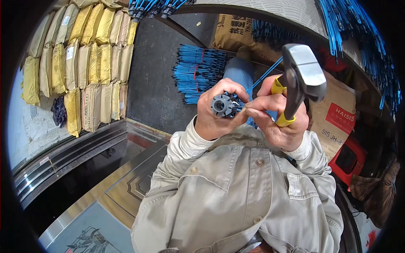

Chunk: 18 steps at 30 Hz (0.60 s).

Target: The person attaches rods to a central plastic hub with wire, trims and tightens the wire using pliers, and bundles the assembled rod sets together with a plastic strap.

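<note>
In the head view, the left hand [217, 105] is closed around a grey, round, slotted plastic piece with a central hole [220, 105], held in front of the chest with its open end facing up. Dark small parts crowd its right side. The right hand [284, 120] clasps steel pincers with yellow-coated handles [304, 69], head pointing far, while its thumb and forefinger pinch at the grey piece's right edge; what they pinch is too small to tell. A thin blue rod [268, 74] slants far and right from between the hands.

The grey piece looks light, stiff and smooth, its slotted rim probably the fragile part, so the outer sides suit a firm wrap. The pincers look heavy at the head and are best held by the coated handles.

Banded bundles of blue, black-tipped rods [198, 67] lie beyond the left hand; yellow and tan wrapped packets [82, 63] line the far left, and a brown sack with a red label [331, 126] stands right.
</note>
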Available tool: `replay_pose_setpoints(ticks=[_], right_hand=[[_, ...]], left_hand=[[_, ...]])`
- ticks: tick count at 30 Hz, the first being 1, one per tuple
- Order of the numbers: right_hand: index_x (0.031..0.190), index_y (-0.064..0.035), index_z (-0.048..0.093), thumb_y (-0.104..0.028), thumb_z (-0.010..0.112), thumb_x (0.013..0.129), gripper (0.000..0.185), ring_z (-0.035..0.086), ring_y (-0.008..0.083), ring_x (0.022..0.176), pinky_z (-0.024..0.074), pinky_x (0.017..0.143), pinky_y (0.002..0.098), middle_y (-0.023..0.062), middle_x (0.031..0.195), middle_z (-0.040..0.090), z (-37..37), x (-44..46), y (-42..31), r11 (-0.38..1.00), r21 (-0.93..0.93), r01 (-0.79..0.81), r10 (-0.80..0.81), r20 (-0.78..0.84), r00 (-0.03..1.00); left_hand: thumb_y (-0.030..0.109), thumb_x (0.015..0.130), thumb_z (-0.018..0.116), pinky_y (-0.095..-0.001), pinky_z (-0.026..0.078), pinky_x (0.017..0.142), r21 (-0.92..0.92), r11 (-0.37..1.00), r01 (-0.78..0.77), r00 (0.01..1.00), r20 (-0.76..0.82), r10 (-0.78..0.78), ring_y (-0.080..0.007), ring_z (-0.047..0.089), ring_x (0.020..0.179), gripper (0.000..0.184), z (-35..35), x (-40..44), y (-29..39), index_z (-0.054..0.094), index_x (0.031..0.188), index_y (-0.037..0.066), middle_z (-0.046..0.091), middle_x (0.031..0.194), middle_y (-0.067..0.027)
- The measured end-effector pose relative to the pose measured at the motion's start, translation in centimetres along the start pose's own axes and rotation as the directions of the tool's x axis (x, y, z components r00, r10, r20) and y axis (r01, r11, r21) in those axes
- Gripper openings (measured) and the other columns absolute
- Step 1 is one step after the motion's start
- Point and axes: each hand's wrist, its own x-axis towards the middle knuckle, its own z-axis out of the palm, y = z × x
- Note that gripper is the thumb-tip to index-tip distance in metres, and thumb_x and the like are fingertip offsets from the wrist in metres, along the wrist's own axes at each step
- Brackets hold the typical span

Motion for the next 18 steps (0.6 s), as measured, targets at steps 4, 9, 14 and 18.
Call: replay_pose_setpoints(ticks=[4,9,14,18], right_hand=[[0.079,-0.0024,0.065,0.002,0.068,0.07,0.011,0.048,0.0162,0.07,0.0391,0.06,0.0264,0.0079,0.079,0.05,0.7,-1.0,0.3,0.999,0.036,-0.025,0.027,-0.073,0.997],[0.08,-0.0036,0.064,0.002,0.066,0.073,0.009,0.049,0.0156,0.071,0.0396,0.062,0.027,0.0084,0.082,0.051,0.7,-1.5,-0.2,1.0,0.015,-0.02,0.022,-0.147,0.989],[0.081,-0.0038,0.063,0.0,0.063,0.077,0.006,0.051,0.0168,0.078,0.0419,0.064,0.0281,0.0104,0.093,0.053,-0.4,1.0,1.2,0.95,0.195,-0.245,0.232,0.087,0.969],[0.084,-0.003,0.061,-0.001,0.062,0.078,0.007,0.055,0.0221,0.083,0.0432,0.071,0.0285,0.0134,0.103,0.052,-0.6,2.2,2.4,0.584,0.451,-0.675,0.505,0.449,0.737]], left_hand=[[0.004,0.064,0.075,-0.0266,0.046,0.063,-0.017,0.994,-0.106,0.994,0.03,0.107,-0.0165,0.058,0.07,0.029,0.1,0.2,-0.8,0.055,0.085,0.003,0.06,0.079,-0.0079],[0.003,0.065,0.075,-0.0267,0.046,0.063,-0.005,0.993,-0.116,0.992,0.042,0.116,-0.0165,0.058,0.069,0.029,0.3,0.3,-0.8,0.054,0.084,0.003,0.06,0.079,-0.0083],[0.001,0.064,0.073,-0.0269,0.046,0.064,-0.001,1.0,0.025,0.998,0.065,-0.024,-0.0154,0.058,0.069,0.027,-0.1,-0.1,0.0,0.053,0.082,0.002,0.06,0.078,-0.0083],[0.0,0.064,0.071,-0.0266,0.046,0.065,0.036,0.999,0.038,0.997,0.062,-0.04,-0.0145,0.057,0.07,0.026,-0.5,0.1,0.1,0.052,0.081,0.002,0.059,0.078,-0.0079]])
